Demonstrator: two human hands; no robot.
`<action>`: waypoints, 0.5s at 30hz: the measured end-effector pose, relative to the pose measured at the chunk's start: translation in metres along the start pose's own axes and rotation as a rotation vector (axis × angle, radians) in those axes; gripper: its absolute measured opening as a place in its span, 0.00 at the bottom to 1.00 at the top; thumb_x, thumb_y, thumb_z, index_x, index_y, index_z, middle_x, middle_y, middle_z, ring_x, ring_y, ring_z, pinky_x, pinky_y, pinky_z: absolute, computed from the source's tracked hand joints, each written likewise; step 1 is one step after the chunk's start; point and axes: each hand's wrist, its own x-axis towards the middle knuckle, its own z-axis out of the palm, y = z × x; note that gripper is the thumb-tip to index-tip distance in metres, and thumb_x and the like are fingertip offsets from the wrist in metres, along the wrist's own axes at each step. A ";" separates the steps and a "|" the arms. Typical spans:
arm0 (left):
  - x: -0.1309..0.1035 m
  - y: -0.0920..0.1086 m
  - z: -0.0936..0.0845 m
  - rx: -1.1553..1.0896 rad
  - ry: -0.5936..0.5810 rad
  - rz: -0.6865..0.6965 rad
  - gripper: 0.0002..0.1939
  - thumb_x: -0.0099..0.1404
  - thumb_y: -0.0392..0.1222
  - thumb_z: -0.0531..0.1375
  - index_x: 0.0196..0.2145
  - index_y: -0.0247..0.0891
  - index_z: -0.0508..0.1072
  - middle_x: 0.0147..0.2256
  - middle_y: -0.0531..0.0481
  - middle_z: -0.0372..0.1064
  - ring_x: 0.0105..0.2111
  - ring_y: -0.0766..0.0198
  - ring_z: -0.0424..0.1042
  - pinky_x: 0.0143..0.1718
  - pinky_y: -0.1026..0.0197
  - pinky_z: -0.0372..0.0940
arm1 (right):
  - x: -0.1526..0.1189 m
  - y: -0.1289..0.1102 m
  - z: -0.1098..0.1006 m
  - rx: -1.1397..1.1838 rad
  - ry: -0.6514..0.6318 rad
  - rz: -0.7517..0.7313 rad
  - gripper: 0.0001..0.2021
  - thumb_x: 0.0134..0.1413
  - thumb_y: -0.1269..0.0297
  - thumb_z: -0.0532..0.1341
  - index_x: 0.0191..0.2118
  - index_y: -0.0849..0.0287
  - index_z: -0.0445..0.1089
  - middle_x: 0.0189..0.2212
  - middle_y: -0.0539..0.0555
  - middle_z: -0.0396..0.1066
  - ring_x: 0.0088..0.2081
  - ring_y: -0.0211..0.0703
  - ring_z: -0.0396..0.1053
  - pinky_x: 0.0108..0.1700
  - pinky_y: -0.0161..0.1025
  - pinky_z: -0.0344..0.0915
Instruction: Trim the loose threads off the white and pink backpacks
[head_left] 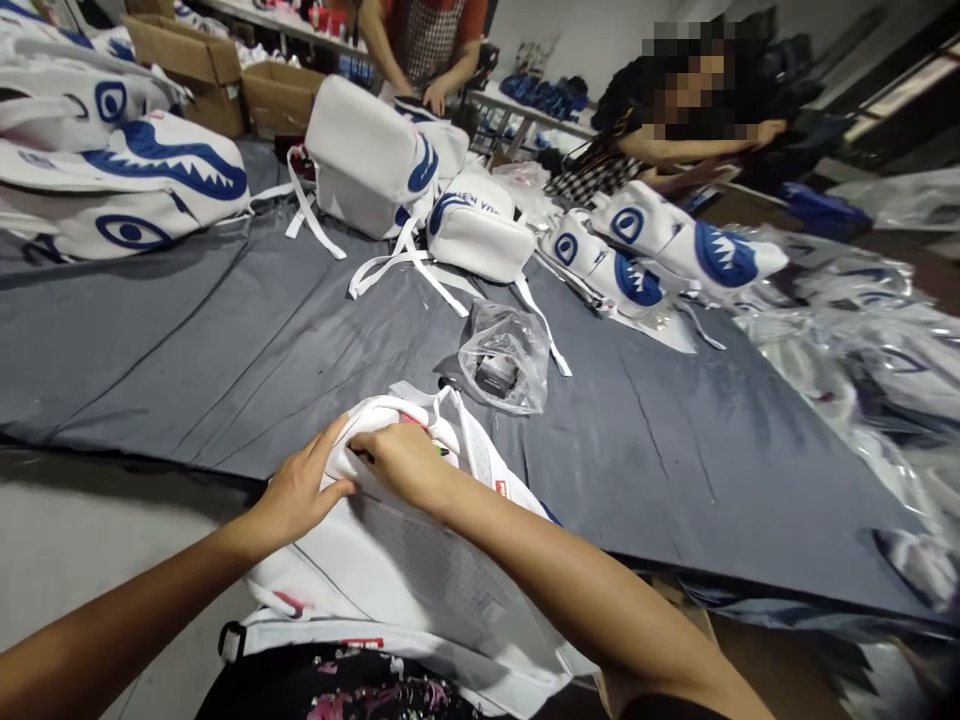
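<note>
A white backpack (420, 570) with a mesh-like panel lies at the near table edge and over the person's lap. My left hand (300, 490) holds the bag's folded top edge, fingers against the fabric and thumb toward the right. Beside it, my right hand (401, 460) is closed at the bag's opening; its fingertips are partly hidden, and what they pinch is too small to make out. A small green and black item shows just behind the right wrist. Beyond the bag, a clear plastic bag (517, 375) with a dark object inside lies on the table.
Grey cloth covers the table (225, 350). White bags with blue shark designs (180, 170) are piled at the left, more (667, 250) at the back right. Plastic-wrapped bags (885, 370) line the right. Cardboard boxes (187, 65) and two people are behind.
</note>
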 end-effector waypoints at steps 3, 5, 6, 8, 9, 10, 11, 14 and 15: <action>-0.001 -0.002 0.001 -0.005 0.021 0.019 0.38 0.68 0.44 0.56 0.70 0.38 0.45 0.68 0.38 0.53 0.67 0.52 0.57 0.65 0.47 0.59 | 0.009 -0.005 -0.004 0.020 0.062 -0.054 0.08 0.61 0.68 0.59 0.37 0.55 0.78 0.33 0.53 0.77 0.35 0.43 0.71 0.35 0.36 0.61; -0.002 -0.002 0.001 -0.018 0.022 -0.004 0.40 0.67 0.45 0.57 0.71 0.38 0.43 0.68 0.38 0.54 0.66 0.53 0.59 0.64 0.49 0.60 | 0.003 -0.006 -0.009 -0.019 0.062 -0.066 0.08 0.62 0.68 0.59 0.40 0.54 0.77 0.34 0.53 0.78 0.35 0.44 0.72 0.37 0.37 0.63; -0.002 -0.002 0.000 -0.026 0.020 -0.045 0.41 0.67 0.47 0.57 0.71 0.37 0.42 0.67 0.37 0.56 0.65 0.52 0.61 0.62 0.49 0.62 | -0.003 -0.005 -0.011 -0.057 0.042 -0.073 0.09 0.63 0.69 0.58 0.42 0.54 0.77 0.36 0.54 0.78 0.35 0.44 0.72 0.38 0.38 0.64; 0.000 0.002 -0.003 -0.044 -0.002 -0.150 0.40 0.66 0.50 0.58 0.69 0.36 0.47 0.62 0.37 0.64 0.60 0.49 0.68 0.57 0.49 0.66 | -0.022 0.001 -0.014 -0.158 -0.069 -0.026 0.12 0.63 0.73 0.56 0.44 0.56 0.76 0.39 0.56 0.79 0.37 0.46 0.75 0.38 0.40 0.66; 0.001 0.004 -0.004 -0.050 -0.018 -0.199 0.38 0.66 0.51 0.59 0.68 0.37 0.52 0.59 0.38 0.68 0.57 0.48 0.71 0.53 0.49 0.67 | -0.032 0.005 -0.015 -0.204 -0.141 0.023 0.13 0.62 0.76 0.55 0.42 0.58 0.77 0.39 0.58 0.79 0.37 0.48 0.76 0.38 0.41 0.67; 0.002 0.007 -0.006 -0.057 -0.034 -0.237 0.35 0.65 0.52 0.59 0.65 0.37 0.58 0.56 0.39 0.71 0.54 0.47 0.72 0.51 0.50 0.68 | -0.042 0.010 -0.016 -0.242 -0.207 0.077 0.14 0.60 0.80 0.55 0.41 0.60 0.77 0.38 0.59 0.79 0.38 0.50 0.77 0.37 0.42 0.68; 0.003 0.010 -0.007 -0.066 -0.049 -0.256 0.31 0.64 0.52 0.60 0.62 0.37 0.63 0.53 0.41 0.74 0.52 0.47 0.74 0.49 0.51 0.68 | -0.053 0.015 -0.016 -0.272 -0.256 0.139 0.15 0.57 0.83 0.55 0.39 0.62 0.77 0.37 0.61 0.79 0.38 0.52 0.77 0.36 0.43 0.68; 0.001 0.021 -0.011 -0.106 -0.065 -0.229 0.23 0.63 0.50 0.61 0.52 0.36 0.72 0.43 0.43 0.78 0.45 0.49 0.76 0.44 0.55 0.68 | -0.081 0.022 -0.017 -0.312 -0.293 0.309 0.16 0.54 0.86 0.54 0.42 0.67 0.76 0.36 0.65 0.78 0.39 0.58 0.78 0.36 0.45 0.69; -0.002 0.026 -0.013 -0.119 -0.063 -0.207 0.20 0.63 0.50 0.61 0.49 0.36 0.74 0.40 0.44 0.78 0.42 0.51 0.77 0.42 0.56 0.68 | -0.092 0.021 -0.015 -0.305 -0.261 0.386 0.16 0.55 0.84 0.53 0.43 0.67 0.75 0.37 0.66 0.78 0.40 0.59 0.78 0.36 0.45 0.68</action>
